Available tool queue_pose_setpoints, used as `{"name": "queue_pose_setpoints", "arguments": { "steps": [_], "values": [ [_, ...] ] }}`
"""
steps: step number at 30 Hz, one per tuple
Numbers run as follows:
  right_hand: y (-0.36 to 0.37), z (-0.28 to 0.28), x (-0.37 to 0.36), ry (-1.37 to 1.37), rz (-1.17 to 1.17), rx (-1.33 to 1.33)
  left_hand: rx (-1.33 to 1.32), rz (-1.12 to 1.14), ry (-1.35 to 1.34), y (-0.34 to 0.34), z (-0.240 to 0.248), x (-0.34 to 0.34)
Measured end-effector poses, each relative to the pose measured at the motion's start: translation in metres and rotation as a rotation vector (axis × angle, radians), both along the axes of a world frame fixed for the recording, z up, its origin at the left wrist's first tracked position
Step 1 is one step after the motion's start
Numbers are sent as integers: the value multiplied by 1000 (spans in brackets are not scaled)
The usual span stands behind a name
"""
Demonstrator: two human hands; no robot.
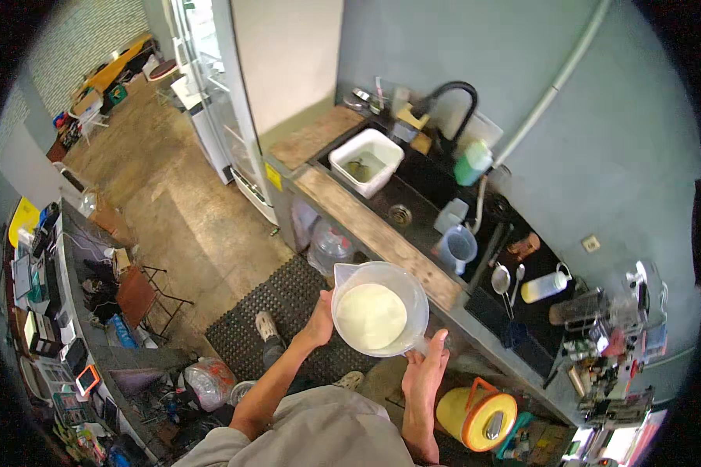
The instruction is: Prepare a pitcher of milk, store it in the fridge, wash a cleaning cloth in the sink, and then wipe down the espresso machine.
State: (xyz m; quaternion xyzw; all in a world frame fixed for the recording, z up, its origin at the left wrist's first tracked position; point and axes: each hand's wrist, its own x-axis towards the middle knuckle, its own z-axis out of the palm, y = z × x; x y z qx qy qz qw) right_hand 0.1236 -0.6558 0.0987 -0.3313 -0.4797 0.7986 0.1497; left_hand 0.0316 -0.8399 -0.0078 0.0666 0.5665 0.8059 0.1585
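A wide, translucent plastic pitcher with a pouring lip is held up in front of the person's grey shirt, just short of the table, and a pale, creamy liquid covers its bottom. From where I stand, the left hand has its grip against the pitcher's left side, the fingers partly hidden by it; the right hand has its grip closed around the handle at the lower right, thumb pointing up. Just beyond the pitcher runs the wood-edged table with a black sink set into it. A white, rounded-square plastic tub stands in the sink with water in it, near a black, curved faucet and a clear bottle of green liquid. A bluish, translucent plastic jug sits nearer the pitcher. Farther right, a round metal strainer, a metal spoon and a white-capped squeeze bottle with yellowish contents lie on a black surface. Below, a black rubber mat full of holes spreads under the person's light-coloured shoes, and a yellow, round cooler with an orange handle stands to the right of the right forearm.
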Motion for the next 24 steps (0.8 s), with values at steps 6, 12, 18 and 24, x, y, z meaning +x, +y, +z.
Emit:
{"name": "queue_pose_setpoints", "arguments": {
  "steps": [6,12,18,24],
  "values": [
    [-122,-19,-88,122,193,-25,174,191,289,-146,71,-107],
    [-281,-4,-187,99,163,-15,2,143,272,-283,39,-178],
    [-400,-36,-301,120,314,-34,-368,435,105,-443,-25,-280],
    [-530,-61,-438,158,380,-22,-381,887,244,-631,19,-475]
  ]
}}
